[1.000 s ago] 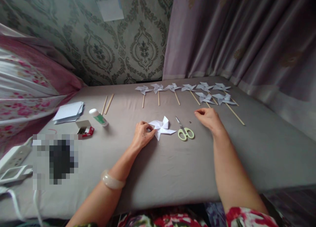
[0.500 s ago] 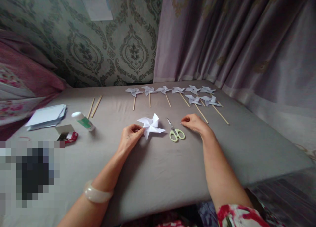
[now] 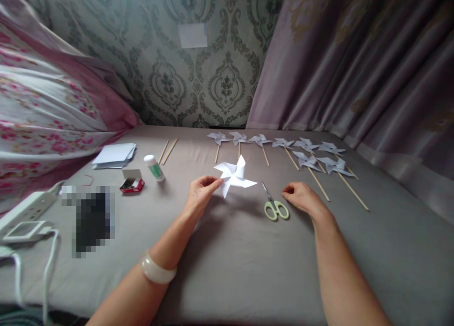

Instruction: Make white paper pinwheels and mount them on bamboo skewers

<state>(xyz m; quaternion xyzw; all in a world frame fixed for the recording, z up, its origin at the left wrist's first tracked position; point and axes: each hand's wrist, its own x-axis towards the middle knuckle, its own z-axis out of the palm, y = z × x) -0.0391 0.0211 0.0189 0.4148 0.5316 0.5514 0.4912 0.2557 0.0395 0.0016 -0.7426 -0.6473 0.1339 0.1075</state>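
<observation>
My left hand (image 3: pixel 204 193) pinches one blade of a white paper pinwheel (image 3: pixel 234 175) between thumb and fingers. The pinwheel is raised a little above the cloth and casts a shadow on it; no stick shows on it. To the right, my right hand (image 3: pixel 300 197) is closed in a pinch, and the small thing in it, which looks like a thumbtack, is hidden by the fingertips. Scissors with pale green handles (image 3: pixel 275 210) lie between my hands, points away from me, just left of the right fingertips.
Several pinwheels on wooden sticks (image 3: pixel 283 143) lie at the back right. To the left are loose sticks (image 3: pixel 169 151), a glue stick (image 3: pixel 154 168), an open red box (image 3: pixel 132 185) of small pieces, stacked paper (image 3: pixel 114 156) and a power strip (image 3: pixel 30 208). A blurred dark patch (image 3: pixel 92 219) is nearby.
My right hand picked up the small dark piece from the cloth beside the scissors and drew back slightly. My left hand lifted the pinwheel off the cloth. The camera view swung left and back.
</observation>
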